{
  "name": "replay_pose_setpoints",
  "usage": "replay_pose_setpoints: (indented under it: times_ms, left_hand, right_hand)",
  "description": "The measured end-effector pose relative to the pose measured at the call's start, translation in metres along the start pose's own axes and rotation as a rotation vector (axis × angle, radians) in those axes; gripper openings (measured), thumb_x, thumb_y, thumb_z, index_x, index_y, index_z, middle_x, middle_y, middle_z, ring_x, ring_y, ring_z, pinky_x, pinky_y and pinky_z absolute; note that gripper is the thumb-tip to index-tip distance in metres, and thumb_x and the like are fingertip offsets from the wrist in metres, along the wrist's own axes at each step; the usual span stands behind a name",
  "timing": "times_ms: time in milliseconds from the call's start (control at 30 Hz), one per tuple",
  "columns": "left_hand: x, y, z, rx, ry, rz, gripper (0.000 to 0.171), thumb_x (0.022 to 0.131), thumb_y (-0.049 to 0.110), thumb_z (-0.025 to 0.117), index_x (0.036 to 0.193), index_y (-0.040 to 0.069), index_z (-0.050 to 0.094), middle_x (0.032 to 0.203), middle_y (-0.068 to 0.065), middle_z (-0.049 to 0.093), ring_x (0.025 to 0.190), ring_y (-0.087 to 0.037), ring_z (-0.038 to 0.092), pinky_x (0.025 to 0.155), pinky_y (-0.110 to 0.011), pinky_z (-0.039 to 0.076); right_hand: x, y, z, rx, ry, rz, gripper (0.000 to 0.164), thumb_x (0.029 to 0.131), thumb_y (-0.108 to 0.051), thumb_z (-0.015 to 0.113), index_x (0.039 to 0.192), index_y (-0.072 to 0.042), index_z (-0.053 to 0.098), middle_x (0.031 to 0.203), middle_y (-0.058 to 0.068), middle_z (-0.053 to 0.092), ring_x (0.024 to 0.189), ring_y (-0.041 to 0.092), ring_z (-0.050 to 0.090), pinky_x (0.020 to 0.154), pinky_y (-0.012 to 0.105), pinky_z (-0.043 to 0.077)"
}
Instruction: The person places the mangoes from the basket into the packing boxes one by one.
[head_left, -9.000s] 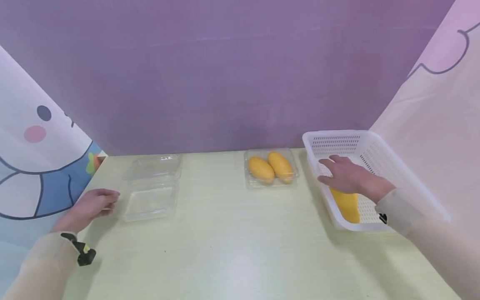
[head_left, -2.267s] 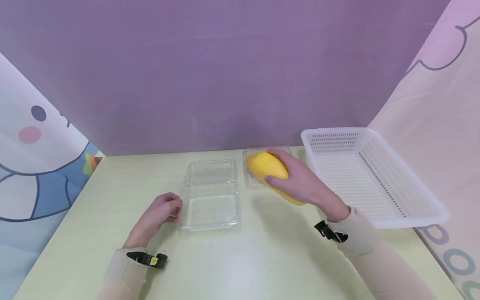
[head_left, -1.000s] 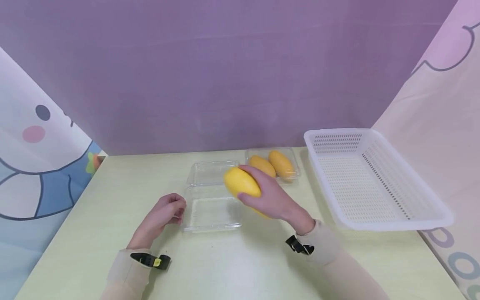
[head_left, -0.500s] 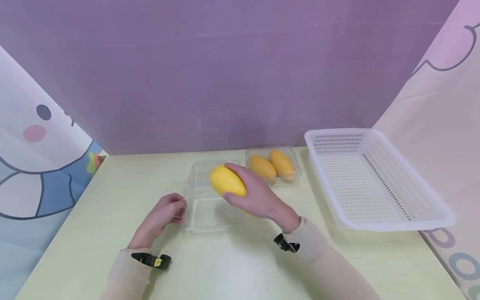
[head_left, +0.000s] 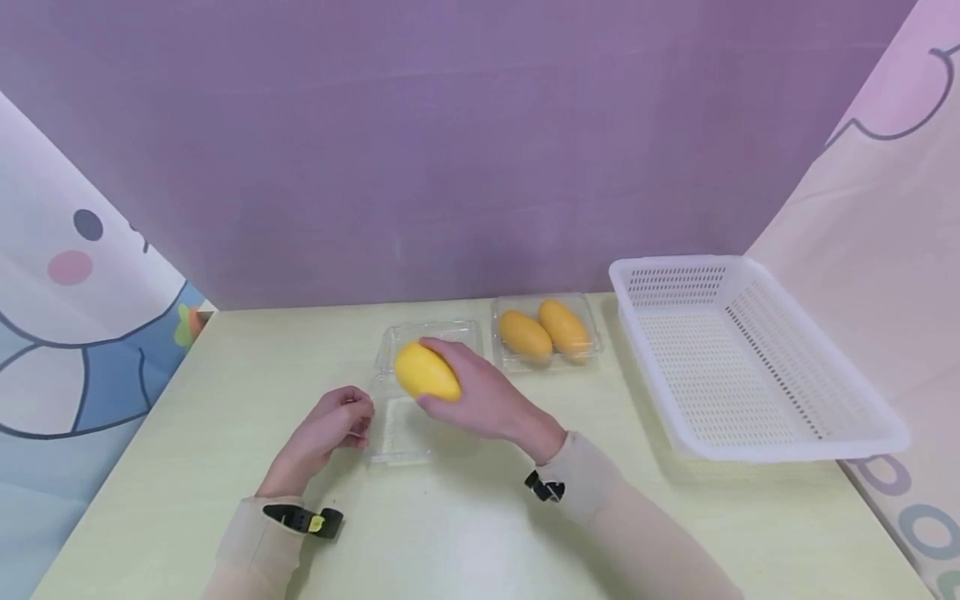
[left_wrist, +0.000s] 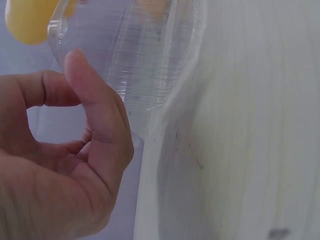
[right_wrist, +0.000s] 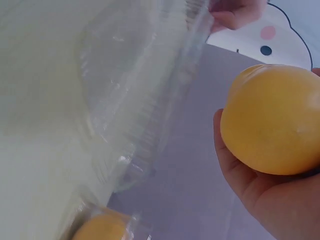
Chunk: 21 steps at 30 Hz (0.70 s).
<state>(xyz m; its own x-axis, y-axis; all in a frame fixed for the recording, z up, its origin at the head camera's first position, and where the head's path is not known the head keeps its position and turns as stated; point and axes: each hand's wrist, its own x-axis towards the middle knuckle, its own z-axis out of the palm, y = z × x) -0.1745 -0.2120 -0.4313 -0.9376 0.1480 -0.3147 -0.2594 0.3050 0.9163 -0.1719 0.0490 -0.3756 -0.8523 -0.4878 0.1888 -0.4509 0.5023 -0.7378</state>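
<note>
In the head view, my right hand (head_left: 480, 392) grips a yellow mango (head_left: 426, 371) above an open clear plastic clamshell container (head_left: 397, 458). The fingers wrap the mango's far side and the thumb lies on the near side. Seen from the right wrist, the mango (right_wrist: 275, 120) fills the palm. The container lies unfolded, its two halves one behind the other, partly covered by the right hand. At its left edge my left hand (head_left: 326, 429) pinches the rim; in the left wrist view the thumb and index finger curl together at the clear plastic (left_wrist: 145, 65).
A second clear container (head_left: 513, 362) with two mangoes (head_left: 564, 329) stands just behind and right. Farther right is a white perforated basket (head_left: 757, 358). A purple cloth wall (head_left: 465, 150) rises at the table's back edge.
The clear container has been drawn rightward by my left hand. My right hand took the mango out of the basket and carried it left, past the filled container, to over the open one.
</note>
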Motion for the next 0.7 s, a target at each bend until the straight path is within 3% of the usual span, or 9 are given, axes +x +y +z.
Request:
replay_pose_setpoints:
  times_ms: [367, 700]
  left_hand:
    - [0.002, -0.002, 0.001, 0.004, -0.004, -0.008, 0.022, 0.099, 0.011, 0.051, 0.111, -0.007, 0.048, 0.081, -0.009, 0.054, 0.065, -0.019, 0.056, 0.058, -0.029, 0.055]
    - [0.002, -0.002, 0.001, 0.003, 0.000, -0.011, 0.021, 0.099, 0.011, 0.051, 0.111, -0.007, 0.048, 0.083, -0.009, 0.053, 0.066, -0.020, 0.056, 0.058, -0.030, 0.055]
  right_hand:
    - [0.004, 0.003, 0.020, -0.099, -0.066, 0.018, 0.075, 0.090, -0.038, 0.068, 0.157, -0.028, 0.036, 0.146, -0.002, 0.049, 0.109, 0.014, 0.054, 0.089, 0.038, 0.051]
    - [0.008, 0.002, 0.031, -0.286, -0.122, -0.035, 0.073, 0.092, -0.039, 0.066, 0.157, -0.026, 0.036, 0.146, 0.003, 0.049, 0.109, 0.018, 0.053, 0.082, 0.034, 0.049]
